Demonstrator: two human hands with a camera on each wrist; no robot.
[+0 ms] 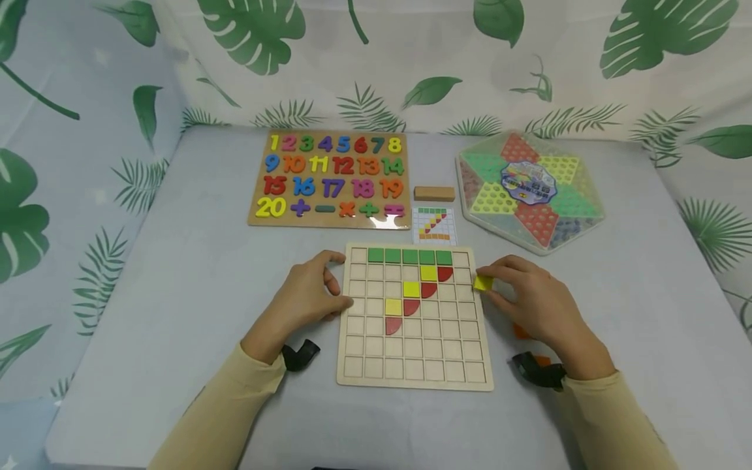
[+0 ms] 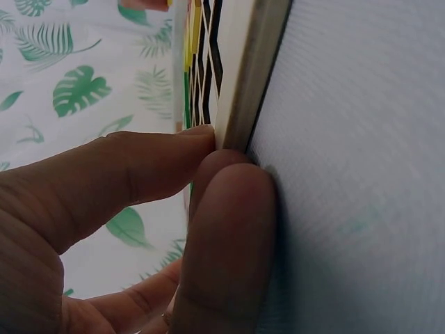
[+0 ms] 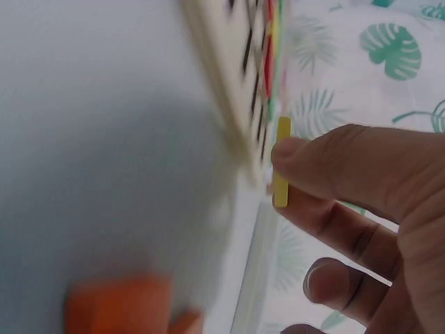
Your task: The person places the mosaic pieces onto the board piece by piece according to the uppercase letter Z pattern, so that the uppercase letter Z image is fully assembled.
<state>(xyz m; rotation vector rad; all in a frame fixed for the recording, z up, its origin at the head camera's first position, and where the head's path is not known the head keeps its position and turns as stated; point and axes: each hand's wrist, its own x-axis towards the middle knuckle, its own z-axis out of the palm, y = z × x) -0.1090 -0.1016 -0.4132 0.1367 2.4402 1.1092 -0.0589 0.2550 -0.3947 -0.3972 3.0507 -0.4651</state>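
A wooden grid board (image 1: pixel 411 369) lies in the middle of the table. Green squares (image 1: pixel 410 256) line its top row. Yellow squares (image 1: pixel 411 289) and red quarter-circle pieces (image 1: pixel 412 307) step diagonally down to the left. At the board's left edge, my left hand (image 1: pixel 305 290) pinches the rim (image 2: pixel 240 90) between thumb and fingers. My right hand (image 1: pixel 531 297) pinches a yellow square tile (image 1: pixel 483 282) at the board's right edge; the right wrist view shows this tile (image 3: pixel 281 163) edge-on between thumb and finger. Orange pieces (image 1: pixel 521 331) lie partly hidden beneath the right hand and wrist.
Behind the board lie a pattern card (image 1: pixel 435 225) and a wooden block (image 1: pixel 434 194). A wooden number puzzle (image 1: pixel 329 179) is at the back left. A hexagonal Chinese checkers set (image 1: pixel 531 189) sits at the back right. A leaf-print curtain (image 1: pixel 376 65) hangs behind the table.
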